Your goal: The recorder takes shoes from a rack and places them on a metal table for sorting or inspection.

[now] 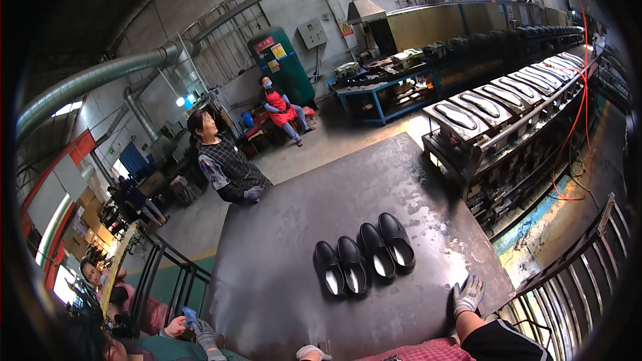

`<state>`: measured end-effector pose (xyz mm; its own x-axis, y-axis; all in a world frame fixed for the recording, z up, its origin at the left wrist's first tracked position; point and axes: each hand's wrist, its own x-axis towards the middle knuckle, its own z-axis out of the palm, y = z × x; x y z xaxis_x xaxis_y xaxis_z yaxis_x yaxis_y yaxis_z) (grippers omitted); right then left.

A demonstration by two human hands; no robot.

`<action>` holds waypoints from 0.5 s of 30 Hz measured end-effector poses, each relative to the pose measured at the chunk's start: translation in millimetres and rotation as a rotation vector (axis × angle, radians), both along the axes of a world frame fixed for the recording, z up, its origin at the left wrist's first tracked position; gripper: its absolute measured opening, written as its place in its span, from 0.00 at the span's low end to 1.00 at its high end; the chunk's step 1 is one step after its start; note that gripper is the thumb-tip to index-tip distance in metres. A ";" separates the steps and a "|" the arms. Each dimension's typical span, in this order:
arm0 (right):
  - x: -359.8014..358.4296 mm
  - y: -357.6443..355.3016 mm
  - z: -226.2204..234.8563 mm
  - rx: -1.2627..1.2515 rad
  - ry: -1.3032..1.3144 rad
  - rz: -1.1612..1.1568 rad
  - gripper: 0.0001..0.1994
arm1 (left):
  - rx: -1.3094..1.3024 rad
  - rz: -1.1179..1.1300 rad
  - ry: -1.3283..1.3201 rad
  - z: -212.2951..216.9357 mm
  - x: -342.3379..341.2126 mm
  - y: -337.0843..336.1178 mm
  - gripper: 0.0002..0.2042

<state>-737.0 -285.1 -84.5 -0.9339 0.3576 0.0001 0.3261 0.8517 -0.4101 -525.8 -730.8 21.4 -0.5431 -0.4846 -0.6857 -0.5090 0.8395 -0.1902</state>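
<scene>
Several black slip-on shoes [364,259] stand side by side on the dark metal table [281,261], their pale insoles showing. To the right of them my right hand [470,293], in a grey-white glove, lies on the tabletop near its right corner. Its fingers are stretched out, and nothing is in it. My left hand [313,353], also gloved, shows only in part at the table's near edge; its fingers are mostly hidden. Neither hand touches the shoes.
At lower left a co-worker's hands [194,327] hold something blue. Another person [227,160] stands at the table's far left; one in a red apron [279,110] sits beyond. A line of shoe-shaped moulds [461,117] runs along the right, near a red hose [568,140] and metal railing [568,294].
</scene>
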 end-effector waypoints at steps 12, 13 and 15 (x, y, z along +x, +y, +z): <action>-7.2 -4.7 2.2 0.034 -0.126 -0.034 0.37 | -0.126 0.044 -0.014 -38.9 -10.4 -19.1 0.34; -13.4 -1.4 2.9 0.017 -0.116 -0.032 0.37 | -0.101 0.073 0.078 -35.7 -16.6 -20.3 0.32; -19.9 -11.8 1.1 0.123 0.006 0.045 0.36 | -0.062 0.228 -0.066 -31.8 -23.2 -33.9 0.32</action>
<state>-756.9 -297.0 -83.4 -0.9489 0.3121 0.0470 0.2841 0.9095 -0.3035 -549.0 -764.7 -10.4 -0.3700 -0.6317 -0.6812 -0.6690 0.6899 -0.2765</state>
